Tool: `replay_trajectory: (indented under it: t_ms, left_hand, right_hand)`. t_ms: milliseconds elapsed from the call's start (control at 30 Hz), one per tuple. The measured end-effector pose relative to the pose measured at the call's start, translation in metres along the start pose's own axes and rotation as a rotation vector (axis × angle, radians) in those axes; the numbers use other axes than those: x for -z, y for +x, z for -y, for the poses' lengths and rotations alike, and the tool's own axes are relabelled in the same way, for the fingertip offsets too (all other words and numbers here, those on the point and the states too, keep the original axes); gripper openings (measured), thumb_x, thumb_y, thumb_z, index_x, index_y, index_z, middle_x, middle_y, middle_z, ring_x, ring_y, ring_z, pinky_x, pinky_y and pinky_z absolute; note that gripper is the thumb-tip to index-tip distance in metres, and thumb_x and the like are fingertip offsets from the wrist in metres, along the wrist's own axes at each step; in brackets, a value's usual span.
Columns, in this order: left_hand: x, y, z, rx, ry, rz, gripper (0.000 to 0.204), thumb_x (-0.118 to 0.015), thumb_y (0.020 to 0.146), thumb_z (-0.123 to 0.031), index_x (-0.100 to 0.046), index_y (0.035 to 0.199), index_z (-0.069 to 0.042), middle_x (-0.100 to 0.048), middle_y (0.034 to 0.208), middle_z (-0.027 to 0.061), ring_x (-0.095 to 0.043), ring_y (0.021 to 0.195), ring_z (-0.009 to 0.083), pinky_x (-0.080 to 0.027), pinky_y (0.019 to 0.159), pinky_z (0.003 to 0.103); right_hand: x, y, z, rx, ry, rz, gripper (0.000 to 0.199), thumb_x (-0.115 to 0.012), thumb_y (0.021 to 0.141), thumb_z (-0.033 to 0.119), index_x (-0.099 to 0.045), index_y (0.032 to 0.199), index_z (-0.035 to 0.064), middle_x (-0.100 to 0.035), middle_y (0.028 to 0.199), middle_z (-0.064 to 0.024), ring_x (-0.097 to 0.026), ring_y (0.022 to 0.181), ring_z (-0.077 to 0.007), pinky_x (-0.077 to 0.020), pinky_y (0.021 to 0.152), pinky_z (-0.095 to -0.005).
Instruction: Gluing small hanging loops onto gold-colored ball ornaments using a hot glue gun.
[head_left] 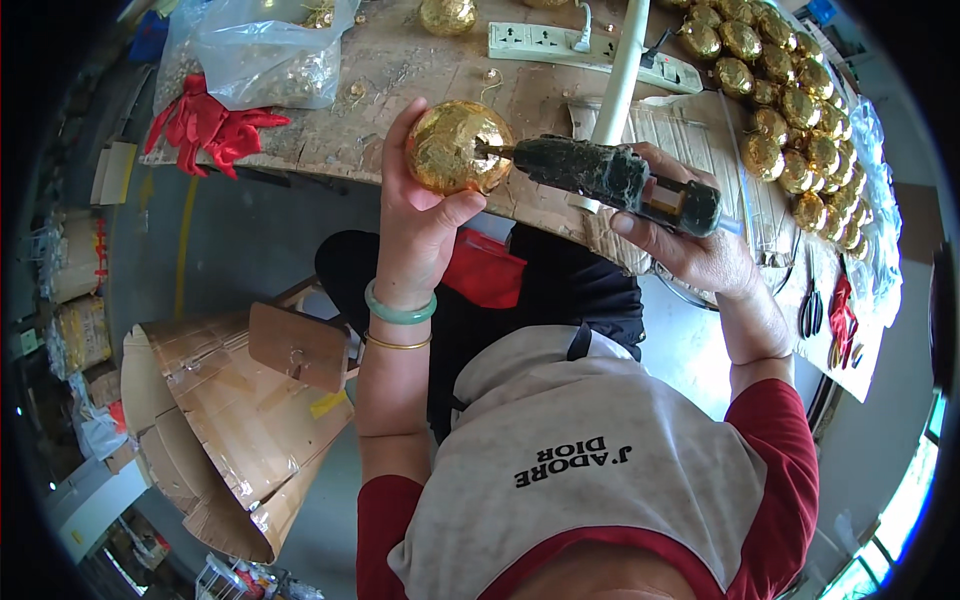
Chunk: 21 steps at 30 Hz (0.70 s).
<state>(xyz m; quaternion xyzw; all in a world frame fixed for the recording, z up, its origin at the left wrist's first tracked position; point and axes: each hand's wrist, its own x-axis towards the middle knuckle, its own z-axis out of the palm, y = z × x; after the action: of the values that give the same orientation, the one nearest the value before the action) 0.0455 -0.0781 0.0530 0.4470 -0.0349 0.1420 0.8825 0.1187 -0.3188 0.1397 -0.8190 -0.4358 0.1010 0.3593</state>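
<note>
My left hand [425, 225] grips a shiny gold ball [448, 150] from its left and lower side, thumb and fingers curved around it. A dark, worn glue gun [590, 168] is in my right hand [690, 225], its fingers wrapped round the body. The gun's thin nozzle meets the right side of the ball, by a small dark spot. Whether any glue comes out cannot be made out. Both hands are above the front edge of the wooden worktable [345, 130].
Many gold balls [785, 110] lie massed at the right. Behind the hands are a white power strip [540, 42] and a pale upright pole [622, 75]. A clear plastic bag [275, 55] and red ribbons [212, 125] sit at the left; scissors [810, 308] lie at the right.
</note>
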Motion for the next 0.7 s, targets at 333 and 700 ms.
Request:
replay_trajectory:
  t_ms: [333, 700]
  left_hand:
    - [0.004, -0.005, 0.0, -0.03, -0.021, -0.006, 0.093, -0.079, 0.073, -0.002, -0.024, 0.147, -0.01, -0.043, 0.134, 0.0086, -0.049, 0.123, 0.0227, -0.046, 0.103, 0.037]
    - [0.007, -0.006, 0.0, -0.023, -0.001, -0.012, 0.092, -0.079, 0.073, -0.003, -0.024, 0.146, -0.01, -0.041, 0.136, 0.0084, -0.048, 0.124, 0.0224, -0.044, 0.105, 0.037]
  right_hand:
    - [-0.001, 0.002, 0.007, -0.011, -0.033, -0.057, 0.04, -0.075, 0.083, 0.025, -0.064, 0.106, -0.005, -0.069, 0.09, -0.017, -0.069, 0.084, -0.0277, -0.0527, 0.079, -0.0364]
    - [-0.004, 0.003, 0.004, -0.036, 0.013, -0.036, 0.046, -0.074, 0.085, 0.025, -0.059, 0.116, -0.0048, -0.068, 0.089, -0.0144, -0.068, 0.081, -0.0224, -0.053, 0.075, -0.0338]
